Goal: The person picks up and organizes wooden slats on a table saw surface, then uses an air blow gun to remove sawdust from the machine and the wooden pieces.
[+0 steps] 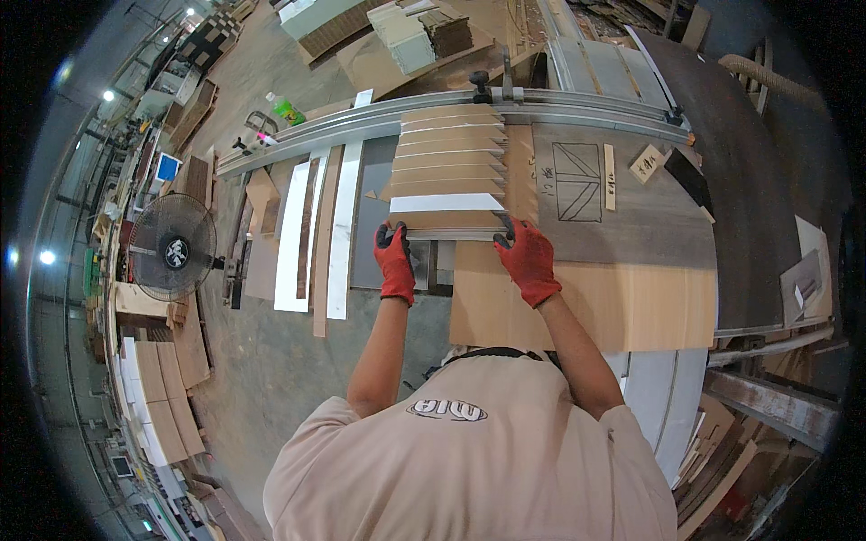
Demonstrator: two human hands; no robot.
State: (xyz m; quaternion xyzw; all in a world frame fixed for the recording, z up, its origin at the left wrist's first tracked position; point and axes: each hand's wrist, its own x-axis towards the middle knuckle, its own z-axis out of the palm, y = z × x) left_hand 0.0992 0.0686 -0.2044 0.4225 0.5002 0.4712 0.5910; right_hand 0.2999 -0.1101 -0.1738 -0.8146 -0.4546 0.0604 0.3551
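Observation:
My left hand (395,261), in a red glove with dark fingertips, grips the left end of the nearest tan board (446,220). At the board's other end, my right hand (526,259), gloved alike, has its fingers closed round the near corner. A white strip (442,203) with an angled right end lies along this board's far side. Beyond it, several tan boards (444,159) lie side by side, with thin white edges and angled right ends. They reach to a long metal fence rail (379,120). My fingers partly hide the held board's ends.
White and brown strips (293,236) lie left of the boards. A grey panel (631,216) with a drawn diagram and a light wood sheet (586,302) are at right. Further left stands a fan (173,247). A green bottle (287,112) sits behind the rail.

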